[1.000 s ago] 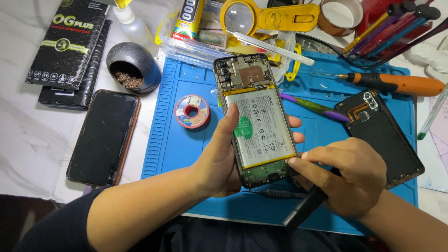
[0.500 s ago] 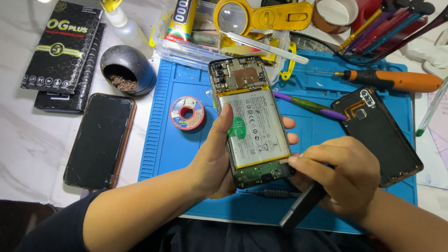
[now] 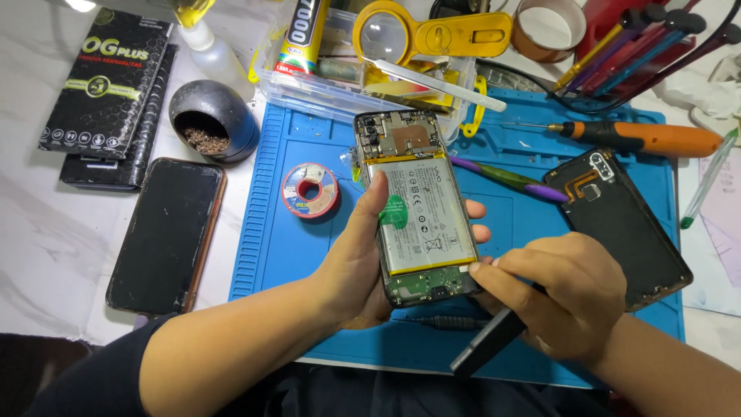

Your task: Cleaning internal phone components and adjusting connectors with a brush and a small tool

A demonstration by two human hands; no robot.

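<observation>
My left hand (image 3: pixel 356 259) grips an opened smartphone (image 3: pixel 417 208) from the left side, back up, with its white battery and circuit boards exposed. The thumb lies over the battery's left edge and fingertips show at the phone's right edge. My right hand (image 3: pixel 559 293) is closed around a dark tool (image 3: pixel 488 349) with its fingertips at the phone's lower right corner, by the bottom board. The tool's tip is hidden by my fingers. Both hands hover over a blue work mat (image 3: pixel 285 247).
The removed black back cover (image 3: pixel 621 224) lies right of my hands. On the mat are a solder spool (image 3: pixel 309 190), an orange-handled screwdriver (image 3: pixel 644 137) and a purple-tipped tool (image 3: pixel 509 179). A dark phone (image 3: pixel 166 232), a grey bowl (image 3: pixel 212 120), black boxes, a yellow magnifier (image 3: pixel 421 32) and tape ring the mat.
The phone and both hands have stayed almost in place. My right hand's fingertips have crept slightly closer to the phone's lower right corner.
</observation>
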